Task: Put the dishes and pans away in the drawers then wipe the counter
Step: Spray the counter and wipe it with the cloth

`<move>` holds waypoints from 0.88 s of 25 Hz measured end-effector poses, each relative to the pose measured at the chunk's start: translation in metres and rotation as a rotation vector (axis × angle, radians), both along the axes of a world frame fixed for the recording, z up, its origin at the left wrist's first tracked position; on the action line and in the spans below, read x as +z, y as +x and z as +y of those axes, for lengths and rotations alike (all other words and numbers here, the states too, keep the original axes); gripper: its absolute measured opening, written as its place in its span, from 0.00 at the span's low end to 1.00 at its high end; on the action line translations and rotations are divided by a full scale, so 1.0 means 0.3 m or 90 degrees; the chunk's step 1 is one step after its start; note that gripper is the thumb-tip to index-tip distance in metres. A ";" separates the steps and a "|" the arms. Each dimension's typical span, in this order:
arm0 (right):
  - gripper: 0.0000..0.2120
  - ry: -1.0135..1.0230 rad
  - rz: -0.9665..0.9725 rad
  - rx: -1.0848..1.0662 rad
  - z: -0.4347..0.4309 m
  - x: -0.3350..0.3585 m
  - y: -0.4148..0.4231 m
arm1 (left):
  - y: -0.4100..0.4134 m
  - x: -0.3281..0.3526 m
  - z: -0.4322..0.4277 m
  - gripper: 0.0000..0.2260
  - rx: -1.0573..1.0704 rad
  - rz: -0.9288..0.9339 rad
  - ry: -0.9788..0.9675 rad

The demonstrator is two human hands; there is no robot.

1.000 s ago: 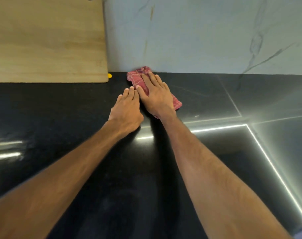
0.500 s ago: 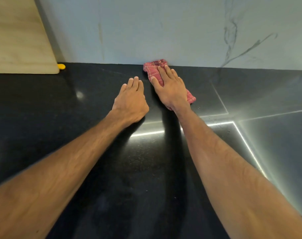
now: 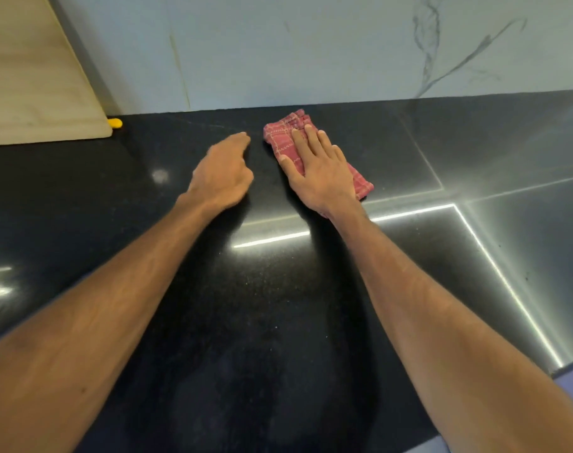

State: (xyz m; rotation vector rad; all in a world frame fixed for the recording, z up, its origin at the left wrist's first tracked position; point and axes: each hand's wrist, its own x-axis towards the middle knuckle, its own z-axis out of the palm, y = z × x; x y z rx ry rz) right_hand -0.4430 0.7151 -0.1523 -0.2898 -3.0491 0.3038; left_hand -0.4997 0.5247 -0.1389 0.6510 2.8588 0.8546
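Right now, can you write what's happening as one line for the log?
step: wiping counter | right hand: flat on red checked cloth | left hand: bare, beside cloth | cloth: near backsplash

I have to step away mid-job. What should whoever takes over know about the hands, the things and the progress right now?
Right hand: flat, pressing the folded red checked cloth on the glossy black stone counter, near the pale marbled backsplash.
Left hand: empty, loosely curled beside the cloth.
Done: no dishes or pans in view.
Left: wiping the rest of the counter; the drawers are out of view.
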 end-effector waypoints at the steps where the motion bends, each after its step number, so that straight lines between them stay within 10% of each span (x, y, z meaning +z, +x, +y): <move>1: 0.32 0.001 -0.001 0.017 -0.041 0.008 0.046 | 0.009 0.001 -0.039 0.25 0.050 0.004 0.043; 9: 0.31 -0.033 -0.003 0.143 -0.392 -0.010 0.467 | 0.209 0.023 -0.160 0.14 0.059 -0.046 0.127; 16: 0.31 -0.013 -0.011 -0.120 0.009 0.015 0.622 | 0.441 0.000 -0.101 0.16 -0.139 -0.041 0.071; 22: 0.33 -0.040 -0.028 -0.063 -0.324 0.018 0.958 | 0.578 0.044 -0.022 0.12 -0.069 -0.057 0.176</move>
